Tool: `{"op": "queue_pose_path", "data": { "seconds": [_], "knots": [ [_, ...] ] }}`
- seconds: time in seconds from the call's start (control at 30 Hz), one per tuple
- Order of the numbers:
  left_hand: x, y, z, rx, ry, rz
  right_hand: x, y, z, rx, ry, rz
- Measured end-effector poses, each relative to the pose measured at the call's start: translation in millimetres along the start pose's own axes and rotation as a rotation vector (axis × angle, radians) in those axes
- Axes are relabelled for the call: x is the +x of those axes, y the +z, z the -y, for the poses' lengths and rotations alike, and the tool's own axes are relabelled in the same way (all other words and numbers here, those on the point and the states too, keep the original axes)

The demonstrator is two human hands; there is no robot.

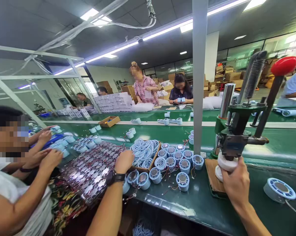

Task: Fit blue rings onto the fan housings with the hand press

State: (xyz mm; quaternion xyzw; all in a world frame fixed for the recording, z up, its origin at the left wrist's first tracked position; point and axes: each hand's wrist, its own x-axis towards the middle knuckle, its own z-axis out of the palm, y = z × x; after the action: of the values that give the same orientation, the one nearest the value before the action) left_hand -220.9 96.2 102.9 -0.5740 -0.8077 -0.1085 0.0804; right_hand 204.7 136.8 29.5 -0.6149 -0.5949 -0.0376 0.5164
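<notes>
My left hand [124, 160], a black watch on its wrist, rests with curled fingers at the left edge of a cardboard box [154, 158] full of light blue rings [144, 150]. Whether it holds a ring is hidden. My right hand [236, 183] grips a white round part [226, 163] that sits under the head of a green hand press [236, 137] on a wooden base [213, 178]. The press lever with a red knob [285, 65] stands raised. Several blue round housings [182, 181] with metal centres and thin wires lie between my hands.
A co-worker's hands [49, 158] work at the left beside a heap of shiny metal pieces [93, 168]. One blue housing [280, 189] lies at the right. A grey post [199, 82] rises from the green bench [199, 203]. More people sit across the line.
</notes>
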Motion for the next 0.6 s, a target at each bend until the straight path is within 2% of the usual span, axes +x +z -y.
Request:
{"op": "queue_pose_path", "data": {
  "seconds": [0.07,0.17,0.27,0.37,0.43,0.5,0.6],
  "knots": [
    [6.6,5.3,14.9,0.028,0.019,0.046,2.4,-2.8,2.6,-0.145,-0.063,0.016],
    [5.8,13.4,18.6,0.048,0.09,0.05,3.2,-18.7,-11.5,-0.373,-0.138,0.004],
    [4.5,17.7,14.7,0.035,0.199,0.047,-0.2,-38.9,-49.2,-0.55,-0.234,0.012],
    [7.2,20.5,12.1,0.015,0.266,0.04,-3.2,-58.1,-91.1,-0.656,-0.357,0.081],
    [10.3,22.7,11.3,0.001,0.292,0.022,0.9,-69.4,-108.1,-0.704,-0.389,0.121],
    [14.0,24.7,9.8,-0.016,0.307,-0.005,14.6,-75.9,-110.8,-0.729,-0.383,0.129],
    [19.8,22.5,4.3,-0.037,0.291,-0.08,51.2,-67.6,-92.8,-0.627,-0.356,0.152]
  ]
}}
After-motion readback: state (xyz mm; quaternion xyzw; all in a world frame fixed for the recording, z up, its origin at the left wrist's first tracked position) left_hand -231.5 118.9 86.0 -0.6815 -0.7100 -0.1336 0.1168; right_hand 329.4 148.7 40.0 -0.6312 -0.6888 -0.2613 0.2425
